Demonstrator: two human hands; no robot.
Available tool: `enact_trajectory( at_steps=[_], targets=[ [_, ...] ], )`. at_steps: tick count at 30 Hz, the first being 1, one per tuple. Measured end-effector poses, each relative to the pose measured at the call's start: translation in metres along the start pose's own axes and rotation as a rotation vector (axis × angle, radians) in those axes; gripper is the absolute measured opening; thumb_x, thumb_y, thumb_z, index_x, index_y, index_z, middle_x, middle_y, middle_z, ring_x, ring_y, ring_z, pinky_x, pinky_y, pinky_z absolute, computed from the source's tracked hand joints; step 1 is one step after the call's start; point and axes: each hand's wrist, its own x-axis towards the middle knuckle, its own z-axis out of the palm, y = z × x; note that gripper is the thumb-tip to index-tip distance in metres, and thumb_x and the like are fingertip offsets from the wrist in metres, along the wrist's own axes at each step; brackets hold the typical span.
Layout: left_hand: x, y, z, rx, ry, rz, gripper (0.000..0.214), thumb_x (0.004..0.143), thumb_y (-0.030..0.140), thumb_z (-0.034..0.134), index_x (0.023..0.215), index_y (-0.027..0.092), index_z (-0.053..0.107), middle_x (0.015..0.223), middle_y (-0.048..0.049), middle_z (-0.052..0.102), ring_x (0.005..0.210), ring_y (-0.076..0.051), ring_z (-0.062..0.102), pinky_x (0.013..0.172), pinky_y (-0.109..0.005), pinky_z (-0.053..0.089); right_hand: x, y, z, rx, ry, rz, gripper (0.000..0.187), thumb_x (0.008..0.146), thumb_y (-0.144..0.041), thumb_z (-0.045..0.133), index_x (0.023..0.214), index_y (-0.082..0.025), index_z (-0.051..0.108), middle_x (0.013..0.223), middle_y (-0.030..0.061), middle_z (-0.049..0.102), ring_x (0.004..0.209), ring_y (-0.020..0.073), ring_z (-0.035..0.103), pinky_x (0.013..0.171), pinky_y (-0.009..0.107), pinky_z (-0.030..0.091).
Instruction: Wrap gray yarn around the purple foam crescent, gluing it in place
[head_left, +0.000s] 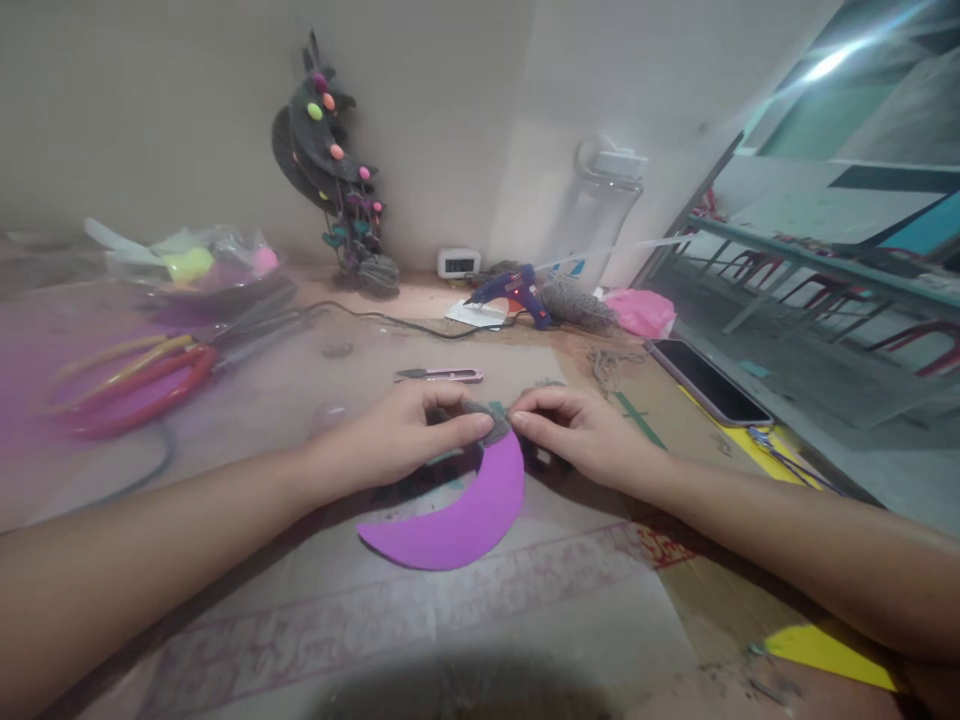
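A purple crescent-shaped cutout (465, 525) points its lower tip to the left, and its upper end is wrapped in grey yarn (495, 432). My left hand (416, 430) is closed on that wrapped end, thumb across the front. Thumb and fingers of my right hand (581, 430) are pinched together at the right edge of the wrapping, on the grey yarn as far as shows; the strand between the fingertips is too small to see clearly. Just beyond my left hand lie small thread snips (441, 375).
Behind stand a blue glue gun (517, 295), a grey yarn ball (574, 303), a pink bundle (641, 312), a small digital clock (458, 263) and a decorated grey crescent (322, 150). Red-and-yellow-handled scissors (135, 385) lie left, a phone (709, 382) right. A cord (382, 318) crosses the table.
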Motion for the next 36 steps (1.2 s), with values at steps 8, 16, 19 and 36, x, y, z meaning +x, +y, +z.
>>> enact_trajectory(
  at_steps=[8,16,19,36],
  targets=[
    [-0.002,-0.001,0.003,-0.074,0.064,-0.096,0.035,0.087,0.050,0.054,0.080,0.018,0.065,0.076,-0.0034,0.066,0.064,-0.014,0.057,0.055,-0.024,0.041,0.000,0.007,0.001,0.097,0.091,-0.044,0.035,0.093,-0.034,0.049,0.127,-0.024,0.050,0.111,0.0046,0.059,0.059,0.0074,0.053,0.050,0.023,0.044],
    [-0.002,0.001,0.003,-0.057,0.113,-0.107,0.034,0.087,0.050,0.054,0.078,0.019,0.067,0.076,-0.0042,0.066,0.070,-0.017,0.058,0.052,-0.023,0.037,-0.007,0.007,0.000,-0.153,0.281,-0.251,0.016,0.093,-0.033,0.054,0.103,-0.022,0.059,0.078,-0.0007,0.050,0.071,0.0123,0.050,0.066,0.026,0.042],
    [-0.002,0.002,0.003,-0.030,0.117,-0.096,0.033,0.087,0.049,0.053,0.078,0.020,0.067,0.077,-0.0040,0.067,0.072,-0.018,0.059,0.056,-0.024,0.040,-0.006,0.001,0.000,-0.223,0.210,-0.238,0.021,0.091,-0.033,0.056,0.109,-0.022,0.061,0.075,-0.0011,0.052,0.067,0.0119,0.050,0.062,0.025,0.041],
    [-0.003,0.006,0.001,0.156,0.226,-0.028,0.034,0.089,0.050,0.052,0.083,0.022,0.070,0.082,-0.0027,0.069,0.071,-0.018,0.060,0.068,-0.027,0.043,-0.006,0.002,-0.004,-0.417,0.132,-0.413,0.018,0.093,-0.027,0.053,0.080,-0.018,0.062,0.077,0.0040,0.060,0.074,0.0150,0.056,0.068,0.028,0.042]
  ],
)
